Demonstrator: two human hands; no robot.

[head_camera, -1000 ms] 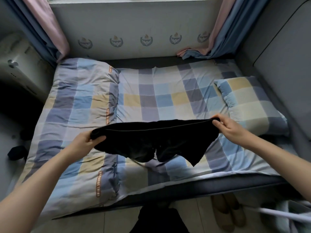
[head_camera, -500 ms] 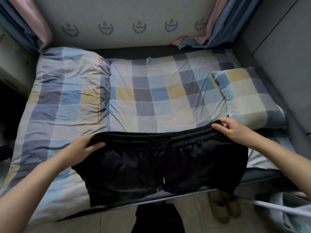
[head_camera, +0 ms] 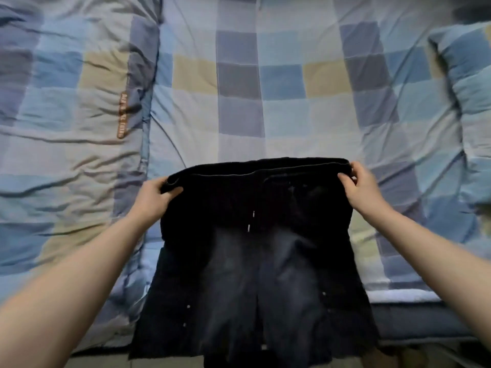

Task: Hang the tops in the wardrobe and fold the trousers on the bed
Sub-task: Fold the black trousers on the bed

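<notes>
Black shorts with an elastic waistband and a drawstring are spread front side up over the near edge of the bed. Their legs hang past the mattress edge toward me. My left hand grips the left end of the waistband. My right hand pinches the right end of the waistband. The waistband is stretched straight between both hands, close to the checked sheet.
A folded checked duvet covers the left part of the bed. A matching pillow lies at the right. The dark mattress edge runs along the bottom right, with floor below it.
The shorts went from bunched and lifted to opened out and lowered over the bed edge. My head moved closer and further down, so the wall and curtains left the view.
</notes>
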